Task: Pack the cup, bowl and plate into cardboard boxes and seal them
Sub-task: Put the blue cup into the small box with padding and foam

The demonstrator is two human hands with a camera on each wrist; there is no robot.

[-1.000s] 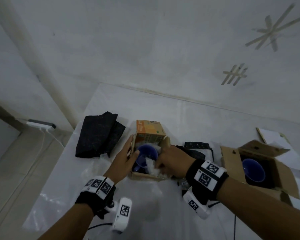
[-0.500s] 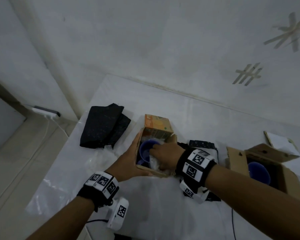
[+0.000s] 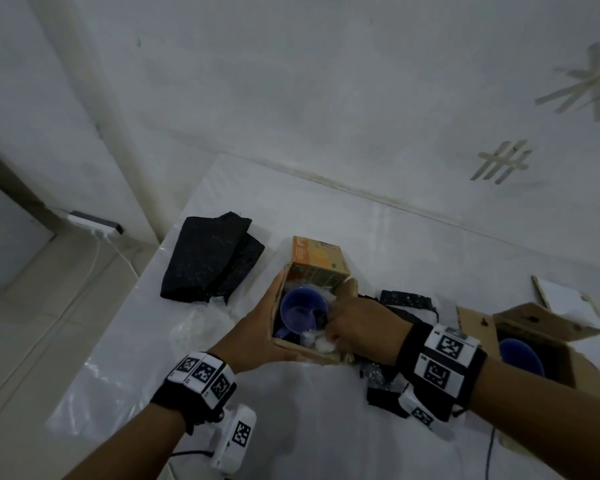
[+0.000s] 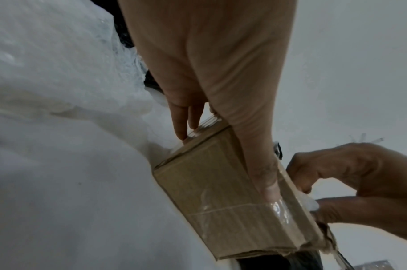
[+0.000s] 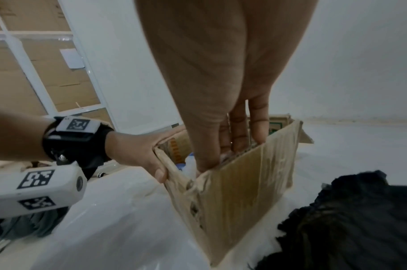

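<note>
A small cardboard box stands open on the white table, its orange printed flap raised at the far side. A blue cup sits upright inside it. My left hand holds the box's near-left corner, fingers along the left wall and thumb on the near wall. My right hand reaches into the near-right corner and pinches white plastic wrap beside the cup. To the right, a second open box holds a blue bowl.
Folded black foam sheets lie left of the small box. More black padding lies between the two boxes and under my right wrist. A white flat sheet sits behind the bowl box. The wall is close behind.
My left hand slid from the box's left side to clasp its near-left corner. My right hand pushed deeper into the box with the white wrap.
</note>
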